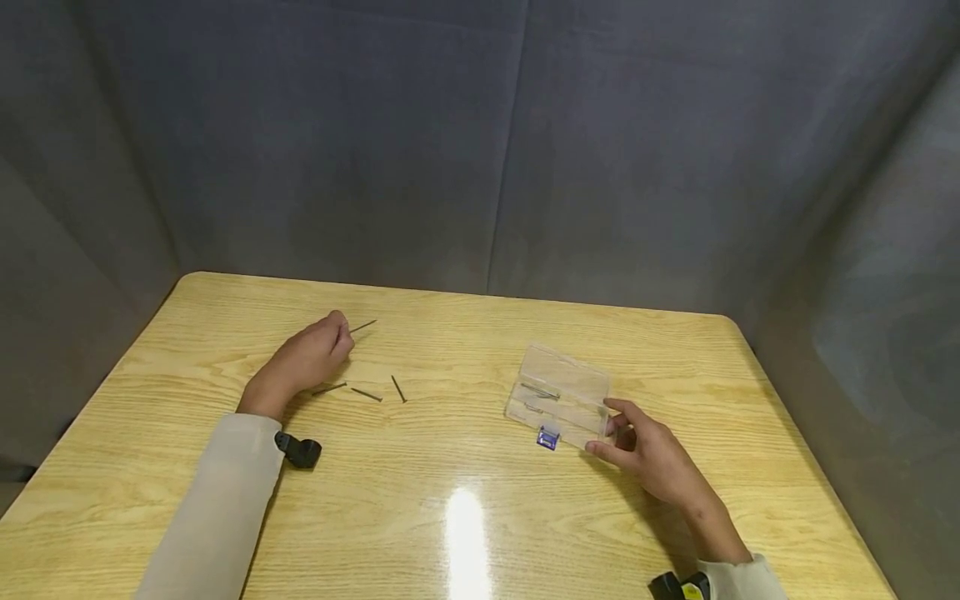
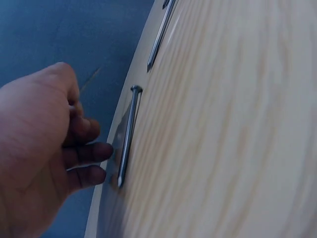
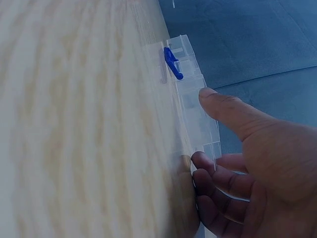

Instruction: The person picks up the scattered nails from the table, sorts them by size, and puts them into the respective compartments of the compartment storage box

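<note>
At the left of the table, my left hand [image 1: 311, 354] pinches a thin metal nail [image 1: 364, 326] between thumb and forefinger, its free end pointing right. In the left wrist view the other fingers hang beside a nail [image 2: 129, 136] lying on the wood. My right hand [image 1: 660, 458] grips the right end of a clear plastic box [image 1: 573, 422], thumb along the front side and the other fingers round the end. The box has compartments and a blue latch [image 1: 547, 437] at the front. Several nails [image 1: 540, 391] lie inside it.
Three nails lie apart on the table near the left hand, including a middle one [image 1: 366, 394] and a right one [image 1: 398, 389]. The wooden table [image 1: 420, 467] ends at the back before a grey curtain [image 1: 375, 150]. A bright reflection shows near its front.
</note>
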The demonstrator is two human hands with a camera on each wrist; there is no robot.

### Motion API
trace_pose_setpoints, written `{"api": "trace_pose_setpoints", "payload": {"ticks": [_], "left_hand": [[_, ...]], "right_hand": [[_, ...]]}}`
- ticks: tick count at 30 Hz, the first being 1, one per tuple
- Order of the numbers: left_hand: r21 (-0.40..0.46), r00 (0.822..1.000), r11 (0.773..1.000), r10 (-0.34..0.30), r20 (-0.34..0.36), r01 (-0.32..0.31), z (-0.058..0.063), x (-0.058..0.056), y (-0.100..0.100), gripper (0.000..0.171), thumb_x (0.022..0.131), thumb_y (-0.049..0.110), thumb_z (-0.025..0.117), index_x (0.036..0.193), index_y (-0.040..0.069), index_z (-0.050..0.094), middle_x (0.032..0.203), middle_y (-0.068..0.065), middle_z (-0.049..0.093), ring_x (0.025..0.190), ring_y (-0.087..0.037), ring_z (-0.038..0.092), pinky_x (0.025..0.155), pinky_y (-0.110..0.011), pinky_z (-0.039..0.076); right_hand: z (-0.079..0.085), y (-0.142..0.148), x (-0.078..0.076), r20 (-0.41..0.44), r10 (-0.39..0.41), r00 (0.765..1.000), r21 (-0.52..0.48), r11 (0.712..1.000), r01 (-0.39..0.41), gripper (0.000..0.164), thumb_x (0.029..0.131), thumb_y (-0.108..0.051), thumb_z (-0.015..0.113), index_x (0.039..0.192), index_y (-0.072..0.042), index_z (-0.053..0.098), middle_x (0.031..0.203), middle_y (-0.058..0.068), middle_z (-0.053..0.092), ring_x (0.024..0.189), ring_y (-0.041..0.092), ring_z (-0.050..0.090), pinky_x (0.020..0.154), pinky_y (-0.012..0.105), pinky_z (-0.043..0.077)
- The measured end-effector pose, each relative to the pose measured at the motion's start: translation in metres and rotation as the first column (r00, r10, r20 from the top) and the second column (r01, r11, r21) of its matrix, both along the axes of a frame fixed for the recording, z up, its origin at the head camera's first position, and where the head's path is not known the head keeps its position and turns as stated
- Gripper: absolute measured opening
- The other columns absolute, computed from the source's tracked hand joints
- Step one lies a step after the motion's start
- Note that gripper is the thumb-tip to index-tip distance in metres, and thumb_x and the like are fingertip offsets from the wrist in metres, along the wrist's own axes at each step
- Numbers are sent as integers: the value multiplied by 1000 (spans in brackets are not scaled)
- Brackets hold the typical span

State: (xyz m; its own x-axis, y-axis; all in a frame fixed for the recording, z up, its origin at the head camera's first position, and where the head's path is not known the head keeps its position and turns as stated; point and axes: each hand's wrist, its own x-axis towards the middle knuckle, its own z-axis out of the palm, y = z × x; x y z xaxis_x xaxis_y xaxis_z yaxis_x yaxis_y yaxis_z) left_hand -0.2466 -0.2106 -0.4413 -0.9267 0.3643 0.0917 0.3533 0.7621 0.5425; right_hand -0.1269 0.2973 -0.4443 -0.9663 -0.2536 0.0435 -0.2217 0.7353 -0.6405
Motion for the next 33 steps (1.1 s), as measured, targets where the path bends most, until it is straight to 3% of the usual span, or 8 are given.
{"api": "trace_pose_setpoints", "payload": {"ticks": [4,8,13,19,26,33], "left_hand": [[51,999,998,-30,-11,31,1,0,9,31,113,24,24,91,9,41,75,-4,38,67,-20,38,71,-40,35],[97,998,994,-46,-44,50,5,1,21,36,114,23,31,85,9,47,72,-4,40,62,-18,34,68,-39,35],[180,997,981,-63,-33,68,9,3,35,26,111,21,49,99,5,66,79,-5,56,66,-20,42,68,-40,39],[236,995,967,-90,-37,96,12,5,50,19,106,17,60,107,6,75,98,-8,71,79,-19,56,74,-41,46],[313,990,939,-137,-43,144,10,8,73,17,104,17,65,108,6,77,100,-7,70,87,-19,59,75,-40,49],[360,981,913,-188,-44,191,5,7,96,11,102,15,67,106,9,76,96,3,66,85,-17,59,74,-39,50]], "right_hand": [[0,0,1,2,-5,1000,4,1000,5,75,92,-36,80,147,2,47,103,1,62,80,17,58,67,30,49],[0,1,1,4,-5,1000,3,1000,5,75,92,-36,80,147,2,47,103,1,62,80,17,58,67,30,49],[1,1,1,3,-1,1000,4,1000,1,74,92,-36,80,147,2,48,104,1,62,80,17,58,67,30,49],[2,1,1,3,3,1000,4,1000,-3,75,92,-36,80,147,3,47,104,1,62,80,17,57,66,30,49],[1,0,1,7,-3,1000,4,1000,3,74,92,-35,80,147,2,47,104,1,62,81,17,58,68,31,50],[2,0,1,0,0,1000,3,1000,0,73,92,-35,80,147,2,48,104,1,62,80,17,59,67,30,50]]}}
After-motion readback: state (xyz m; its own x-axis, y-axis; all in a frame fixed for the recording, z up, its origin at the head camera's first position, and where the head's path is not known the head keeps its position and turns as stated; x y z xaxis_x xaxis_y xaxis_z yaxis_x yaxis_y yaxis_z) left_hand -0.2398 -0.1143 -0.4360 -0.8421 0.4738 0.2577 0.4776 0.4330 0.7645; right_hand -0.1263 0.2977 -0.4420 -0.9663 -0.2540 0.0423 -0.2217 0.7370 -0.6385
